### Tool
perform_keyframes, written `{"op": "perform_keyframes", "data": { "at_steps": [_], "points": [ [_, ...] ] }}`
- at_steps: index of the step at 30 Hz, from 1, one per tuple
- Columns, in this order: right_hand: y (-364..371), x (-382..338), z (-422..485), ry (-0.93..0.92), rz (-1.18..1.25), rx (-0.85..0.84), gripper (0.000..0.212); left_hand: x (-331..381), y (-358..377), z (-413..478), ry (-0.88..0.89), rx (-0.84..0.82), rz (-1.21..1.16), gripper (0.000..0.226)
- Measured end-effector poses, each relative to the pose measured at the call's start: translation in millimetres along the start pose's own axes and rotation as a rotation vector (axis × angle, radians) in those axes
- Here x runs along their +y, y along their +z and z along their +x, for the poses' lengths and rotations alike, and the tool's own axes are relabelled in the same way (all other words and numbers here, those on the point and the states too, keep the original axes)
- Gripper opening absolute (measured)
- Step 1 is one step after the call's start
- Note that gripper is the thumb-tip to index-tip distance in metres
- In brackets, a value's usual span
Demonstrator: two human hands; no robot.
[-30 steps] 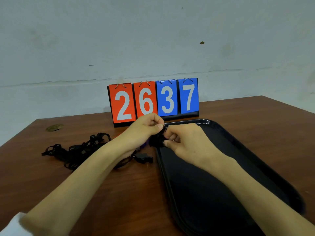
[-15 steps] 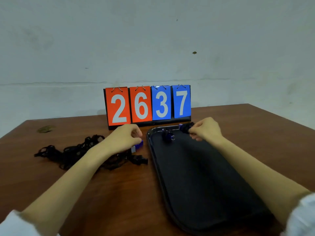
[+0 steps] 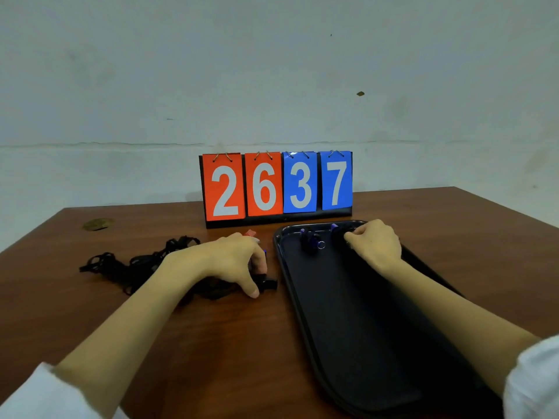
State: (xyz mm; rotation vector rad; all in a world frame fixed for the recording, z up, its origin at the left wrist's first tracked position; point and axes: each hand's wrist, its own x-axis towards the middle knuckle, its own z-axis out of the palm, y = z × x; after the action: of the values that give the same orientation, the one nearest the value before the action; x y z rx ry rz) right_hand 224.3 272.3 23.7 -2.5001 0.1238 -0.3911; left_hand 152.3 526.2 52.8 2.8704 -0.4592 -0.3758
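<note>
A tangled pile of black lanyards [image 3: 130,267] lies on the brown table left of a black tray [image 3: 363,328]. My left hand [image 3: 233,261] reaches over the pile's right end, thumb and curled fingers pinching a black lanyard clip [image 3: 269,283]; a bit of blue shows by the fingertips. At the tray's far end my right hand [image 3: 375,246] has its fingers curled on a small rolled black lanyard with a blue part [image 3: 336,230]. Another rolled lanyard with a metal ring [image 3: 313,241] lies in the tray to its left.
A flip scoreboard [image 3: 276,186] reading 2637 stands behind the tray, against the wall. A small red piece [image 3: 251,233] lies behind my left hand. A brownish spot [image 3: 97,224] marks the table's far left corner.
My hands came apart. The right one carried a rolled lanyard to the tray's far end; the left went down to the pile and took the black clip.
</note>
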Motion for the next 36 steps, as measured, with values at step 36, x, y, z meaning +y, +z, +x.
{"op": "perform_keyframes", "data": {
  "at_steps": [36],
  "points": [
    [8, -122, -71, 0.113, 0.846, -0.713, 0.033, 13, 3, -13, -0.089, 0.827, -0.325, 0.012]
  ]
}}
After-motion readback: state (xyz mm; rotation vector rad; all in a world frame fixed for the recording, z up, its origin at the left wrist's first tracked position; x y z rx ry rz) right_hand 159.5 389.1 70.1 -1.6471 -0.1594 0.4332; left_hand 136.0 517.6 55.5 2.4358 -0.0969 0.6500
